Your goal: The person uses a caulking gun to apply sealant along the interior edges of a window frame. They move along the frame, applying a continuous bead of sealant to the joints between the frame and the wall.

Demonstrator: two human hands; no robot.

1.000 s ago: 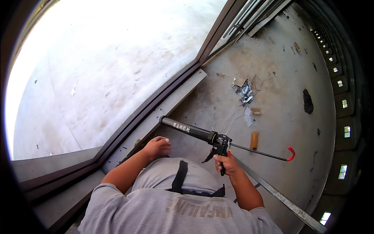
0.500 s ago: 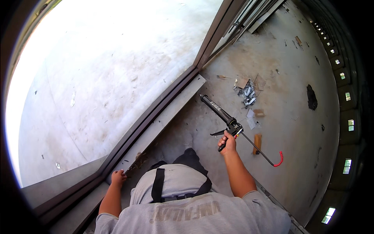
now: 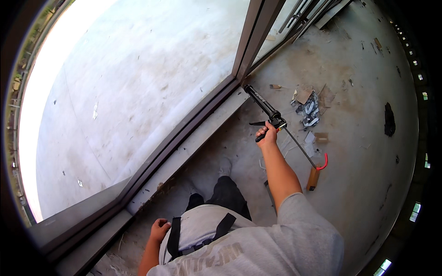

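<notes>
My right hand (image 3: 267, 134) is gripping a caulking gun (image 3: 276, 118) by its handle (image 3: 260, 137), its barrel (image 3: 263, 102) pointing toward the window frame (image 3: 216, 99); probably rigid and front-heavy, it is demanding that firm hold. My left hand (image 3: 160, 229) is hanging half-open, apparently empty.

LIGHT: strong daylight reaches you from the left, glaring white beyond the pale outdoor concrete ground (image 3: 129, 115) | SHADE: your grey indoor concrete floor (image 3: 354, 184) is dimmer, shadowed around your black-trousered legs (image 3: 229, 198) | OPTICS: fisheye bows the floor's right edge, corners black | DETAIL: your black tubular caulking gun (image 3: 264, 103) has soft, blurred lettering
</notes>
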